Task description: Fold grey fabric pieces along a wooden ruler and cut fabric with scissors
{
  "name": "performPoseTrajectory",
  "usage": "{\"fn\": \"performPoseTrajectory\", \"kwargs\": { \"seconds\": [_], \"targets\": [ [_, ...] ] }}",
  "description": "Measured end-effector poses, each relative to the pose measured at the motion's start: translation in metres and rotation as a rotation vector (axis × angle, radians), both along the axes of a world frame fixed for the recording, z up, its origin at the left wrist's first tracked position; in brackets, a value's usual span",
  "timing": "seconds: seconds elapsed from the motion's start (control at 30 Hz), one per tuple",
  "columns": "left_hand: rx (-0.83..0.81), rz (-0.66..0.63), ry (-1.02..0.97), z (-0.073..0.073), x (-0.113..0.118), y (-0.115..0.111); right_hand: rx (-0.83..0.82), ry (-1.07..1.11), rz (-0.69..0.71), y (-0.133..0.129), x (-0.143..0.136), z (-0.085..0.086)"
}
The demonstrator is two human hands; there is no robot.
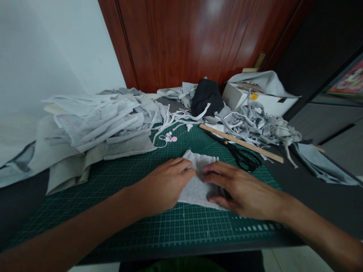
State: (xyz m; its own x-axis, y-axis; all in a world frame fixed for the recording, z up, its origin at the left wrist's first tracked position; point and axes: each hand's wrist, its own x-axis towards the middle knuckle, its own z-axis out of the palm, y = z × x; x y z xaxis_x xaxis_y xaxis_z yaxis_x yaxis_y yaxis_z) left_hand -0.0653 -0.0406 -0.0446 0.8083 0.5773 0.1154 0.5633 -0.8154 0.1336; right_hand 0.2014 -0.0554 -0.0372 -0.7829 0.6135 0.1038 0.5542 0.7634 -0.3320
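Observation:
A small piece of light grey fabric (198, 189) lies flat on the green cutting mat (136, 226) in front of me. My left hand (170, 183) is at its left edge, with the fingers curled and the thumb and forefinger pinched on the cloth. Over the right part of the cloth, my right hand (235, 185) has its fingers and thumb spread apart, the tips touching the fabric and a little blurred. Black-handled scissors (241, 153) lie beyond the right hand, beside a wooden ruler (244, 142).
Grey fabric pieces (99, 121) are heaped at the left. White cord (167, 138) and a pink disc (174, 139) lie on the mat. Behind stand a black bag (207, 98) and a white box (266, 104), with tangled fabric strips (263, 124) at the right.

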Motion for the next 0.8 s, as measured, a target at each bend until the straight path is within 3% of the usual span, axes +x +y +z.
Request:
{"fn": "performPoseTrajectory", "kwargs": {
  "seconds": [0.17,0.4,0.53,0.67,0.8],
  "targets": [
    [0.008,0.171,0.039,0.006,-0.008,0.000,-0.022,-0.077,-0.162,0.000,0.008,-0.001],
    [-0.004,0.213,0.082,0.003,-0.023,0.002,-0.123,-0.133,-0.256,0.001,0.016,-0.002],
    [-0.007,0.261,0.082,0.002,-0.031,-0.003,-0.228,-0.083,-0.203,0.010,0.013,-0.001],
    [0.012,0.322,0.078,0.010,-0.038,-0.010,-0.300,-0.046,-0.042,0.028,0.001,-0.001],
    [0.116,0.247,-0.059,0.030,-0.014,-0.015,-0.328,0.012,0.082,0.039,-0.013,-0.002]
  ]
}}
